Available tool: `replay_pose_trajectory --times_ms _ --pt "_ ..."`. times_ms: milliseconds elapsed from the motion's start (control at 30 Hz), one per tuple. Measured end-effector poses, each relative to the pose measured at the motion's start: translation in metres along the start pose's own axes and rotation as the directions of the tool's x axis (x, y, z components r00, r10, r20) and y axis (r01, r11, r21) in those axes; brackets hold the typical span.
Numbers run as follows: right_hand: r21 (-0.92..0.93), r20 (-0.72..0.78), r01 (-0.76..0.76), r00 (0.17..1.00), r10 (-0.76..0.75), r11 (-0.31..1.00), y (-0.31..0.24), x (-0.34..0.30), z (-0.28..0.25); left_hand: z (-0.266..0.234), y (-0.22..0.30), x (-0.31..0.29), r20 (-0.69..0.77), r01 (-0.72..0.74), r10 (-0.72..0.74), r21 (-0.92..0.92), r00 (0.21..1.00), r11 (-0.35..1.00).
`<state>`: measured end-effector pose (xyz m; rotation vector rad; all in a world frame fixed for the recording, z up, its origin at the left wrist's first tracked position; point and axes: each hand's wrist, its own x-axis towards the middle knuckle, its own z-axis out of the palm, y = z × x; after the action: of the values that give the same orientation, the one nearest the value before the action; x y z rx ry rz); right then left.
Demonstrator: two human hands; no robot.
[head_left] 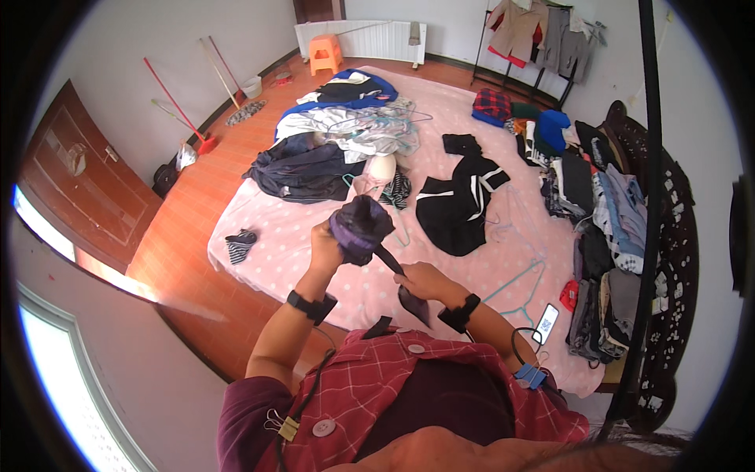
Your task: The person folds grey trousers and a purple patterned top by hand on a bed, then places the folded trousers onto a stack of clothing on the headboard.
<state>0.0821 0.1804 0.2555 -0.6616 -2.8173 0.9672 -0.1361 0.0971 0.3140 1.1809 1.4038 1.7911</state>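
Observation:
Above the near part of the bed, my left hand (325, 244) is closed on a bunched dark cloth (362, 228) with a purple band around it. A narrow dark strip of the cloth runs from the bundle toward my right hand (421, 282), whose fingers pinch it, and a loose dark end hangs below that hand. Whether it is one piece or two, and its exact kind, I cannot tell. On the bed to the left lies a small striped bundle (241, 245). Beyond my hands are a pale pink bra (382, 169) and a black top with white stripes (456, 206).
The bed has a pink dotted sheet (271, 271). At its far left is a heap of clothes (303, 169). Folded clothes (621, 212) line the right side by a dark headboard (676, 236). Teal hangers (519, 303) and a phone (547, 323) lie near my right arm.

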Motion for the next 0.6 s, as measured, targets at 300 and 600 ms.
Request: replay_pose_trajectory --times_ms 300,600 --pt "-0.345 -0.148 0.254 0.936 -0.319 0.904 -0.063 -0.024 -0.049 0.01 -0.004 0.021 0.003 -0.139 0.232 0.807 0.973 0.574" --pt "-0.545 -0.21 0.409 0.779 -0.592 0.732 -0.089 0.002 -0.129 0.033 -0.02 0.013 0.489 -0.575 0.302 0.696 0.818 0.431"
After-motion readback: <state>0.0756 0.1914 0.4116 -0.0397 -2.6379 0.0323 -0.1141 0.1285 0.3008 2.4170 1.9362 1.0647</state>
